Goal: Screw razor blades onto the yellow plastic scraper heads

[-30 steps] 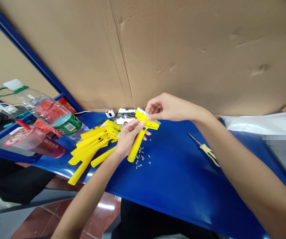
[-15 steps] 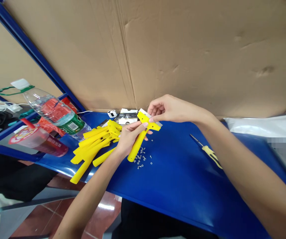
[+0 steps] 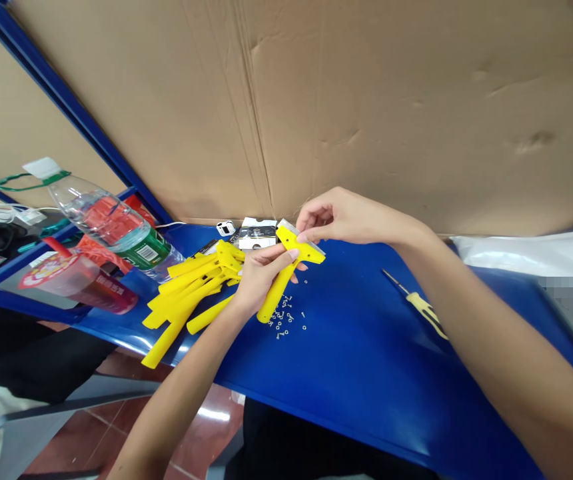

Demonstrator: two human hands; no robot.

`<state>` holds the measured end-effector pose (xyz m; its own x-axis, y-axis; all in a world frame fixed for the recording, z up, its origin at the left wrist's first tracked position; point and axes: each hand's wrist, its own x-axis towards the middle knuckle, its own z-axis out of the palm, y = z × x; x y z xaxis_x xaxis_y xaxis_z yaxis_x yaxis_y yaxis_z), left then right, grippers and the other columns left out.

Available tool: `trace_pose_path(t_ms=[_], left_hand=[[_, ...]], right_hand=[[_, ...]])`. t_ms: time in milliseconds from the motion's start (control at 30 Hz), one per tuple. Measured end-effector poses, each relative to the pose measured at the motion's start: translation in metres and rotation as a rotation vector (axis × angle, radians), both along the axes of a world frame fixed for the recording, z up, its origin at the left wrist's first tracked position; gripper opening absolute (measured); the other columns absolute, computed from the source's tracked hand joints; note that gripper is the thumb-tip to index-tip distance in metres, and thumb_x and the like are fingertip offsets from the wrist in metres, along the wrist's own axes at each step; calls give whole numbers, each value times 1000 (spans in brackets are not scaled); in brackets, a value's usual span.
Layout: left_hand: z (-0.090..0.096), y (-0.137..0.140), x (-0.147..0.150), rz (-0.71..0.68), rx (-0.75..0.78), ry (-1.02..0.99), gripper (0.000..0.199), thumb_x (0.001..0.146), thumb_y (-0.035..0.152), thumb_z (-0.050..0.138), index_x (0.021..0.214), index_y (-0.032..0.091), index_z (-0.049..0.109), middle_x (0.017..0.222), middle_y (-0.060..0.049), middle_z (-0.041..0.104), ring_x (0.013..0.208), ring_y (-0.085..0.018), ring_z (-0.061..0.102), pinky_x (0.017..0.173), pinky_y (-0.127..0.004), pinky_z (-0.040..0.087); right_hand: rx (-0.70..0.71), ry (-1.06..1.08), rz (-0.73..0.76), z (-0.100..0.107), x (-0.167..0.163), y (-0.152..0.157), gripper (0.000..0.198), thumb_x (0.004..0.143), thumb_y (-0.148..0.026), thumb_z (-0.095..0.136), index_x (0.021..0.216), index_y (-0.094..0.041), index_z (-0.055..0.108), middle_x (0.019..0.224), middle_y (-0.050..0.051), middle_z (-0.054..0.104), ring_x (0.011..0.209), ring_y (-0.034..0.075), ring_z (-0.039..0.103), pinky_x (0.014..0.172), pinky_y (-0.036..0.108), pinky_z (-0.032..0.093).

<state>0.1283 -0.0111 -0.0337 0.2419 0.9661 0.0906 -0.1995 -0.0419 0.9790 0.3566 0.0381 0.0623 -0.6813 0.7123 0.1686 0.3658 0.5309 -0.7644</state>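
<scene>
A yellow scraper (image 3: 276,298) is held above the blue table, its handle slanting down toward me. My left hand (image 3: 260,275) is closed round its neck, the thumb lying on top just below the wide head. At the far edge of the head runs a thin metal blade (image 3: 288,227). My right hand (image 3: 327,219) pinches the blade edge between thumb and curled fingers. Below the handle, small screws and nuts (image 3: 280,319) lie scattered. Left of them rests a pile of yellow scrapers (image 3: 181,293), partly behind my left forearm.
A screwdriver (image 3: 420,307) with a pale yellow handle lies near my right forearm. To the left are a plastic bottle (image 3: 136,243) and a tilted-looking red drink cup (image 3: 86,283). A small box (image 3: 258,233) stands by the cardboard wall (image 3: 366,100). White plastic (image 3: 516,257) lies at the right.
The right thumb has shifted slightly toward the far edge of the scraper's head, uncovering more of the yellow face. The left hand keeps its hold almost unmoved.
</scene>
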Motion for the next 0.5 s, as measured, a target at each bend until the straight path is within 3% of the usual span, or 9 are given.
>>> trace_pose_path(t_ms=[500], left_hand=[[-3,-2,7,-26,15,-65,27,88,41,95,99,16,89,92,-10,85,71,-18,77,59,-25,62]], right_hand=[[15,-61,14,8,5,-4,20,91,-41,84,96,-22,85,81,2,81,70,17,70,64,29,51]])
